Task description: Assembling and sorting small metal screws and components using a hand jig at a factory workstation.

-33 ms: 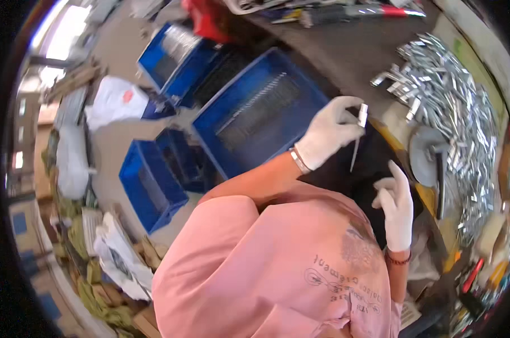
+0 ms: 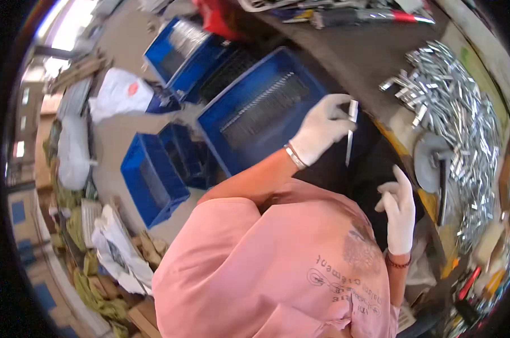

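Observation:
My left hand (image 2: 322,129), in a white glove, pinches a small silver metal piece with a long thin shank (image 2: 352,121) pointing down toward my lap. My gloved right hand (image 2: 398,211) is raised over the dark cloth on my lap, apart from the piece. Its index finger is stretched up and the others are partly bent, with nothing visible in them. Just beyond my left hand stands a blue bin (image 2: 210,121) holding rows of thin metal parts (image 2: 263,110). A heap of small silver metal pieces (image 2: 455,107) lies on the bench to the right.
A grey disc with a dark handle (image 2: 429,160) sits between my right hand and the heap. More blue bins (image 2: 153,180) stand on the floor at left, near a white bag (image 2: 120,96). A red-tipped tool (image 2: 379,16) lies at the bench's far side.
The metal piece in my left hand has tilted and shifted slightly left. The surroundings have shifted a little in the view. My right hand keeps much the same pose.

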Motion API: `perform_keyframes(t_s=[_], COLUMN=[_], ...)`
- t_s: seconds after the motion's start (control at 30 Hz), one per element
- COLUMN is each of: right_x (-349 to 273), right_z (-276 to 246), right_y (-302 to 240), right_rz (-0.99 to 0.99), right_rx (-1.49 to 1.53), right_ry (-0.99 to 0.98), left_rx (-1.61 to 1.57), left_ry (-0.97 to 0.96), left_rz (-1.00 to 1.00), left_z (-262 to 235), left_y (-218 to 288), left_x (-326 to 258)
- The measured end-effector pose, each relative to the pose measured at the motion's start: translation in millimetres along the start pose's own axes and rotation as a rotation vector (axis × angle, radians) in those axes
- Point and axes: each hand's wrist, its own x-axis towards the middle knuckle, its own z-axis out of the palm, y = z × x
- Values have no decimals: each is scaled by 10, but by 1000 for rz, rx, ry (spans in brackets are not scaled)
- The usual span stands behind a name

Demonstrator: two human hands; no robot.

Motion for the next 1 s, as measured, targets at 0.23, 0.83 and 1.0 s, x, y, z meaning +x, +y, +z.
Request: perform_keyframes(t_s=[0.23,0.83,1.0], right_x=[101,178,144], right_z=[38,32,-39], right_y=[49,147,185], right_rz=[19,49,120], right_rx=[-79,-3,2], right_ry=[70,-48,-5], left_rx=[184,1143,809], left_ry=[692,987,858], left_rz=[-106,15,641], left_z=[-2408,-3589,-1693], left_y=[-1768,-2275,-555], left_x=[-4,-118,686])
